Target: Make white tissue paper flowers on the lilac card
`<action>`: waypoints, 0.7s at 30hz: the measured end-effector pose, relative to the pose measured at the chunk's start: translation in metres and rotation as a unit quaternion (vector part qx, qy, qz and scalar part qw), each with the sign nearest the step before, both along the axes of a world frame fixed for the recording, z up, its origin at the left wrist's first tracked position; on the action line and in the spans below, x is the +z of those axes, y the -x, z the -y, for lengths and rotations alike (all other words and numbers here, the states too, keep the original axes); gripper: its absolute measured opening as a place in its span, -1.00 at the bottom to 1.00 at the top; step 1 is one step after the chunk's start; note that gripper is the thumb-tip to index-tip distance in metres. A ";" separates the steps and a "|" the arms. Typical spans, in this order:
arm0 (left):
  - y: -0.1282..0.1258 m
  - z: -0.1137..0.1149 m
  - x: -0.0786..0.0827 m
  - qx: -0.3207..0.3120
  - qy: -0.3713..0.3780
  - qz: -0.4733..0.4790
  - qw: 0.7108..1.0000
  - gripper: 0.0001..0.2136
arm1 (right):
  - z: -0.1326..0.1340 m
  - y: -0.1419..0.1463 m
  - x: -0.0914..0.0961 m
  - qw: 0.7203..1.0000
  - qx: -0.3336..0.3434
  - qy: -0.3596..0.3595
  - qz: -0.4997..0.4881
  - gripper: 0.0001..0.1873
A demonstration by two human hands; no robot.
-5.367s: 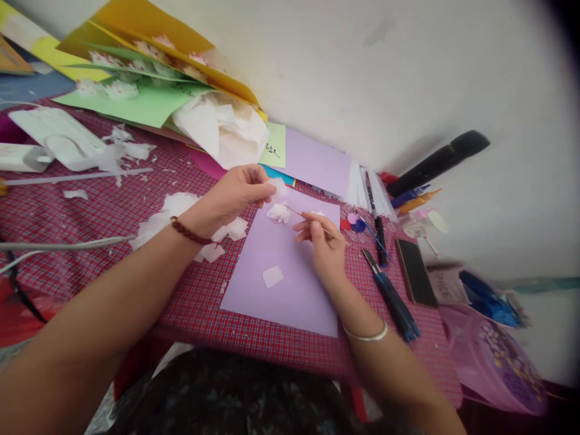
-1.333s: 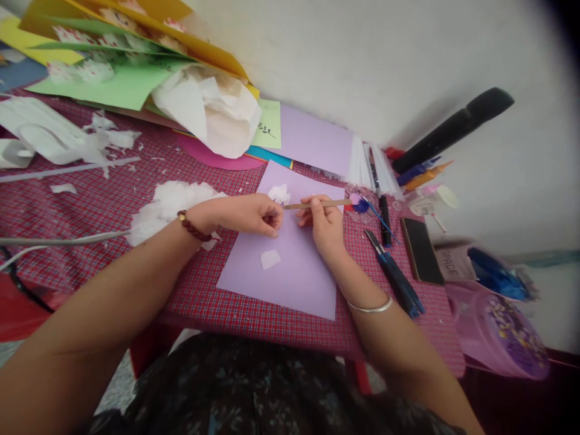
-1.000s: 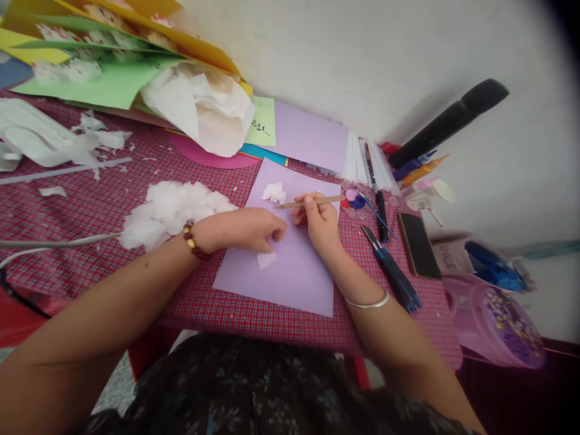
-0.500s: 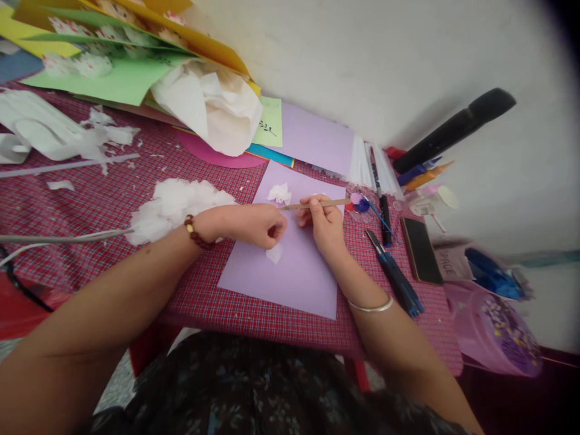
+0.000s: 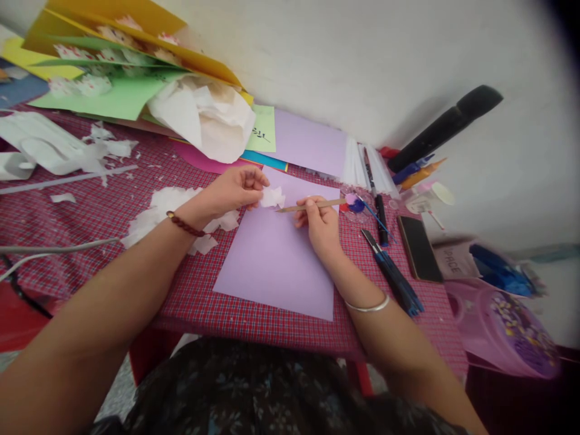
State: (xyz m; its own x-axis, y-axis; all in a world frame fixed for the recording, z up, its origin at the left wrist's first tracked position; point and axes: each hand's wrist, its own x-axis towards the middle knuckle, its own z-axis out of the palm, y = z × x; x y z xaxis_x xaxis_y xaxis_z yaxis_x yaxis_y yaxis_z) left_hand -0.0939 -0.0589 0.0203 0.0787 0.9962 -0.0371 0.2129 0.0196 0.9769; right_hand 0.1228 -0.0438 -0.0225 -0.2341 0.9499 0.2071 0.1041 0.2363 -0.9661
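A purple sheet of paper [image 5: 281, 266] lies before me on the table. My left hand [image 5: 240, 188] is over its upper left edge, thumb and fingers pinched at a small crumpled piece of white tissue paper [image 5: 274, 197]. Whether that is one piece or two overlapping, I cannot tell. Resting on the sheet's right side, my right hand [image 5: 321, 226] grips a slim brown pencil [image 5: 290, 209]. Its point faces left, just below the tissue. Beneath my left wrist and forearm, a loose pile of white tissue pieces [image 5: 156, 211] spreads over the checked cloth.
Green and yellow cards [image 5: 122, 96] with crumpled white paper [image 5: 212, 115] stand at the back left. On the right are a box cutter [image 5: 392, 275], a black marker [image 5: 380, 217], glue sticks [image 5: 353, 164] and a phone [image 5: 419, 249]. A pink container [image 5: 480, 329] stands beyond the table edge.
My left hand has moved up and left from the sheet's middle to the tissue near its top. The loose white piece lower on the sheet is gone from there. The right hand stays nearly still.
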 end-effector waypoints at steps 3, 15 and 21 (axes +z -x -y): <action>0.002 -0.003 -0.004 0.022 -0.021 -0.002 1.000 -0.88 | -0.001 0.000 0.000 1.000 -0.019 0.000 0.004 -0.62; 0.006 -0.009 -0.018 0.049 -0.089 -0.165 0.981 -0.93 | -0.002 -0.003 0.002 0.999 -0.026 -0.038 0.013 -0.65; -0.020 0.004 -0.010 -0.003 -0.027 -0.101 0.995 -0.97 | -0.004 -0.002 -0.001 0.999 -0.020 -0.037 0.013 -0.64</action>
State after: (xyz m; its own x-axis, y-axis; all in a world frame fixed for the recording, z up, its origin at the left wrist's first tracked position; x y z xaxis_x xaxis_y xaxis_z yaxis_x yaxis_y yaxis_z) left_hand -0.0744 -0.0632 0.0104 0.0810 0.9967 0.0001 0.4046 -0.0330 0.9139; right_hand 0.1252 -0.0399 -0.0233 -0.2027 0.9410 0.2709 0.1388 0.3015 -0.9433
